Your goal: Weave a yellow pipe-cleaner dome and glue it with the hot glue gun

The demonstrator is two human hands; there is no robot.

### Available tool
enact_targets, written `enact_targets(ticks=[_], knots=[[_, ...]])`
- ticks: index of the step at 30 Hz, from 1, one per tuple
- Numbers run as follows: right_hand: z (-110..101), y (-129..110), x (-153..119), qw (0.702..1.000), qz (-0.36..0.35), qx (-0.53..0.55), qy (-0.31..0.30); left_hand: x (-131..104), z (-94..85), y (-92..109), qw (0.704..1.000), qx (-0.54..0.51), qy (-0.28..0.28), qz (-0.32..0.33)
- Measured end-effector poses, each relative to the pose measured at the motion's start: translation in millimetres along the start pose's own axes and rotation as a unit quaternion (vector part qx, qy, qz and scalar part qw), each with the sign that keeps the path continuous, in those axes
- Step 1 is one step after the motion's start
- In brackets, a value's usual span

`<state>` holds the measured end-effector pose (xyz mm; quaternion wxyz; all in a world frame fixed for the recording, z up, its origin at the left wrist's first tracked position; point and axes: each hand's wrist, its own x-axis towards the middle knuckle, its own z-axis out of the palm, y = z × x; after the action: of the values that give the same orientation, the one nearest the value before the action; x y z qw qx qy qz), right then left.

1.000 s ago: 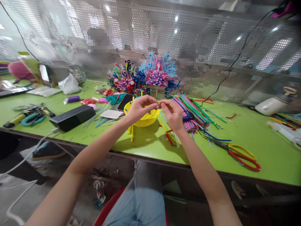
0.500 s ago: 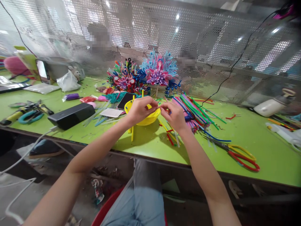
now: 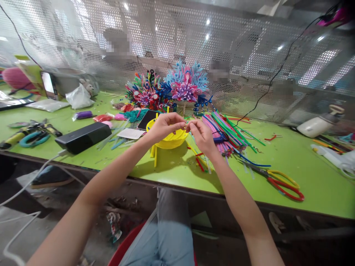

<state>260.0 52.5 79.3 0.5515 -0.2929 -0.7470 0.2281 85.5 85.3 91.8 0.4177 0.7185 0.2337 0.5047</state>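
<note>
My left hand hovers over a yellow fuzzy bowl-shaped piece, its thumb and fingers pinched together. Close against its fingertips, my right hand pinches too. Whatever sits between the two sets of fingertips is too small to make out. Yellow fuzzy sticks stand up and down along the left side of the yellow piece. To the right of my right hand lies a bundle of coloured pipe cleaners. Short red and yellow scraps are scattered just below that hand.
Scissors with red and yellow handles lie at the right. A black box-shaped device and pliers are at the left. Pipe-cleaner flower pieces stand at the back before a perforated metal screen. A white spray bottle lies far right.
The fingertips of both hands have shifted slightly and my right-hand fingers have drawn closer together. The yellow piece stays in place beneath them.
</note>
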Motion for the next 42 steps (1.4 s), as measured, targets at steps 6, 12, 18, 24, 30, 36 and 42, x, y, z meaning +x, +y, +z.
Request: enact_targets(ticks=[6,12,18,24,30,36,42], knots=[[1.4,0.8,0.6,0.999,0.017,0.02,0.029,0.3,0.0,0.4,0.999,0.037,-0.001,0.018],[-0.9,0.4,2.0,0.999,0.032,-0.004,0.031,-2.2,1.0,-1.0,0.985,0.145,0.025,0.086],[-3.3,3.7,2.4,0.999,0.034,0.004,0.019,-4.0,-0.2,0.7,0.961,0.221,0.022,0.163],[-4.7,7.2,3.0,0.999,0.037,0.019,-0.008,-4.6,-0.7,2.3,0.962,0.223,0.017,0.156],[-1.4,1.5,1.3,0.999,0.04,0.024,0.005,-4.9,1.3,4.0,0.984,0.145,0.015,0.102],[3.4,-3.5,0.0,0.998,0.039,0.044,0.027,-3.1,2.5,4.3,0.996,0.063,0.01,0.06],[0.5,-1.7,1.7,0.995,0.063,0.072,-0.003,-3.0,-1.5,5.1,0.993,0.088,-0.004,0.074]])
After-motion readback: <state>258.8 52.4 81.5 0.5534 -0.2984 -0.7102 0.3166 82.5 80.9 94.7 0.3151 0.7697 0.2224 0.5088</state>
